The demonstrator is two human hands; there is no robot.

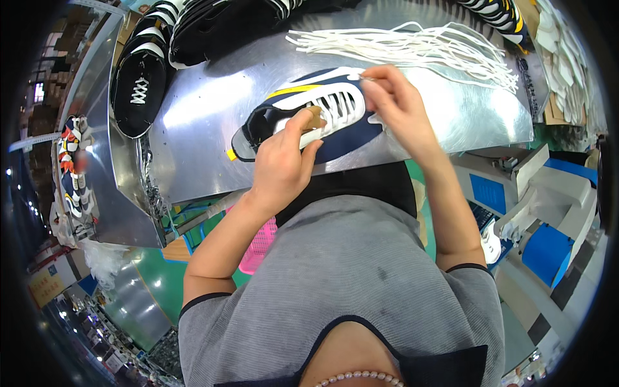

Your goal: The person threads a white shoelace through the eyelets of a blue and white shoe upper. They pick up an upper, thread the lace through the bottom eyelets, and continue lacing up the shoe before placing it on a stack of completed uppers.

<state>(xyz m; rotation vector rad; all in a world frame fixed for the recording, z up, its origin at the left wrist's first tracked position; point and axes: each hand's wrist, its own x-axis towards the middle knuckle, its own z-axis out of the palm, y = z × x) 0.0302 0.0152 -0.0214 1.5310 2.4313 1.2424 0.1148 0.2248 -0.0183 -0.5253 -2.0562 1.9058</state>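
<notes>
Bright overhead glare, fisheye-warped edges, sharp centre

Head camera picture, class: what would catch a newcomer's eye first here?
A navy, white and yellow shoe lies mid-table, gripped by the left hand while the right hand pinches its lace. Behind it, loose white laces fan over the shiny metal table; black shoes lie far left.

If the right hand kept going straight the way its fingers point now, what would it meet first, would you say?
The right hand points up and left, already pinching at the navy shoe; beyond lies bare metal table, then probably the black shoes. Depth is unclear.
</notes>
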